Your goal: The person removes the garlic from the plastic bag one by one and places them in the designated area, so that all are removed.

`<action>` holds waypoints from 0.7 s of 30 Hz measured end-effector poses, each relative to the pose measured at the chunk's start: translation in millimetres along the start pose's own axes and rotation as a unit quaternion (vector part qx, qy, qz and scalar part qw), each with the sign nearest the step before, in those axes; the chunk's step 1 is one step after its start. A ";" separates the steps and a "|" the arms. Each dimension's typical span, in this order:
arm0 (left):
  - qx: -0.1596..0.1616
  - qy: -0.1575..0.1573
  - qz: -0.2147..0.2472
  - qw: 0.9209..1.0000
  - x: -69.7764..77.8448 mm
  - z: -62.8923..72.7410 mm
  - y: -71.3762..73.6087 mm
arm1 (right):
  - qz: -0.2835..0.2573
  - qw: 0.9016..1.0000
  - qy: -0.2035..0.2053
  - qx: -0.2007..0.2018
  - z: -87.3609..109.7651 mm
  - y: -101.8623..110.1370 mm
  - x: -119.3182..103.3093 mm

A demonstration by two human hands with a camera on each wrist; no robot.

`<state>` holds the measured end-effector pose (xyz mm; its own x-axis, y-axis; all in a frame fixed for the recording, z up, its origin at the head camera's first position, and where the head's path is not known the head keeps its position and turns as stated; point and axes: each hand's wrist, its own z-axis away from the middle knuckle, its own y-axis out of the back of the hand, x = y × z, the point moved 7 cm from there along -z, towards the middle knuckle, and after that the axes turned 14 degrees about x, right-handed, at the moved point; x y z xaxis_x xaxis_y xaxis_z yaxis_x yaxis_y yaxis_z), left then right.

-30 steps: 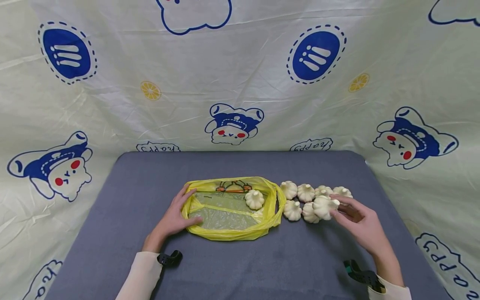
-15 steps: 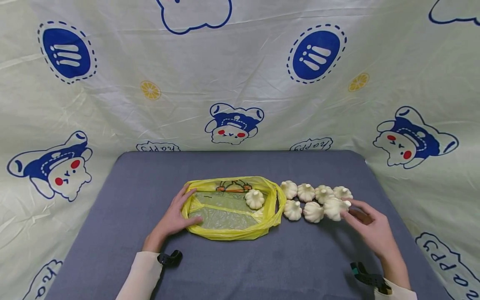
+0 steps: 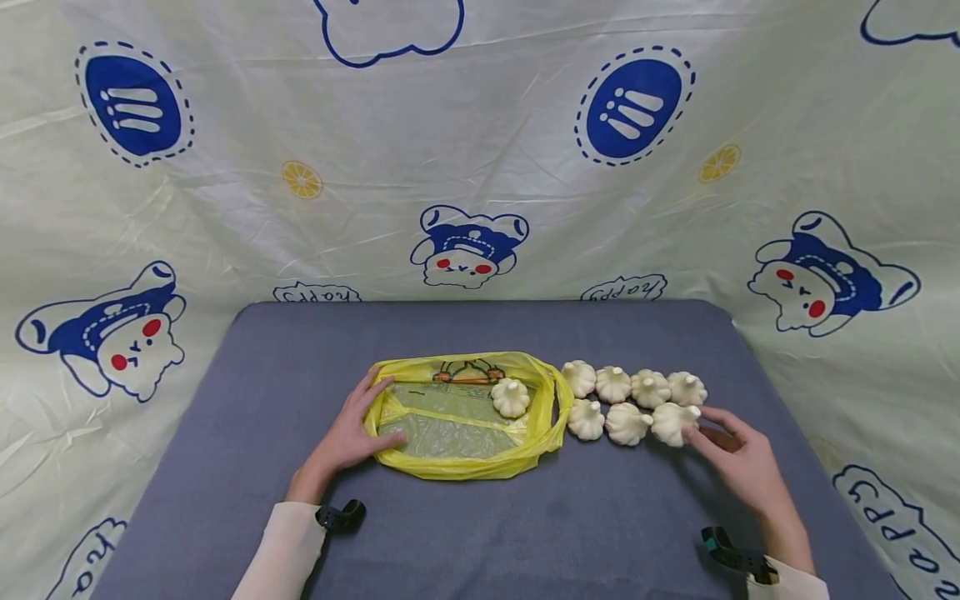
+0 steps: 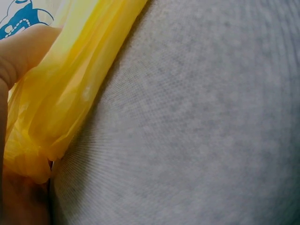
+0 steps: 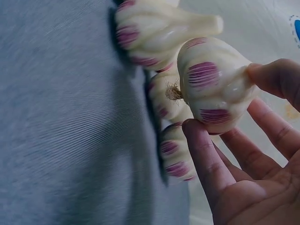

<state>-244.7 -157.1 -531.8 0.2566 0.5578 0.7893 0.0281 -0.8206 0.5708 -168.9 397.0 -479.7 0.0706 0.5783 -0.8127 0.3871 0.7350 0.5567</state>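
Observation:
My right hand [image 3: 744, 463] pinches a white garlic bulb [image 3: 670, 424] at the right end of the front row. In the right wrist view this bulb [image 5: 216, 89] shows purple streaks and a tuft of roots, with thumb and fingertips on either side. A yellow plastic bag [image 3: 457, 470] lies spread with its mouth facing up, and one garlic bulb [image 3: 511, 398] sits inside it. At the bag's left side my left hand [image 3: 351, 432] grips the rim, thumb over the edge. The left wrist view shows the thumb [image 4: 30, 49] against the gathered yellow plastic [image 4: 70, 103].
Just right of the bag, several more garlic bulbs [image 3: 613, 384] form two rows on the grey table [image 3: 480, 542]. Behind the table hangs a pale printed curtain [image 3: 375, 167]. Each wrist wears a black strap [image 3: 341, 517].
My right hand has moved right with the pinched garlic bulb, from over the front row to its right end, and lower. My left hand and the bag have stayed in place.

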 end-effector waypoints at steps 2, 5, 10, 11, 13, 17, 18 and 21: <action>0.000 0.000 0.000 1.000 -0.1 -0.1 0.1 | 0.002 1.000 -0.004 0.000 -0.9 -2.1 5.5; 0.001 -0.001 0.000 1.000 0.4 -0.3 0.4 | -0.002 1.000 -0.011 0.004 -2.6 -4.9 12.9; 0.001 0.001 0.001 1.000 0.0 -0.4 0.1 | 0.001 1.000 -0.028 0.011 -4.3 -10.2 22.8; 0.001 0.001 0.000 1.000 -0.3 -0.5 -0.2 | 0.004 0.999 -0.030 0.012 -4.5 -11.3 24.9; 0.000 0.003 -0.002 1.000 -0.8 -0.3 -0.5 | 0.008 0.999 -0.035 0.014 -5.1 -13.1 29.6; 0.001 0.000 -0.002 1.000 -0.8 -0.3 -1.0 | 0.008 0.999 -0.037 0.019 -6.3 -16.0 35.3; 0.000 0.000 -0.001 1.000 -0.8 -0.3 -1.0 | 0.008 0.999 -0.037 0.019 -6.4 -16.6 35.5; 0.002 -0.001 0.003 1.000 -0.5 -0.4 -0.7 | 0.009 0.999 -0.030 0.017 -6.3 -18.5 33.4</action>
<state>-245.2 -156.7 -532.6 0.2588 0.5520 0.7927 0.0295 -0.8248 0.5647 -179.5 405.0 -516.1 0.1332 0.5685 -0.8118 0.4170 0.7110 0.5663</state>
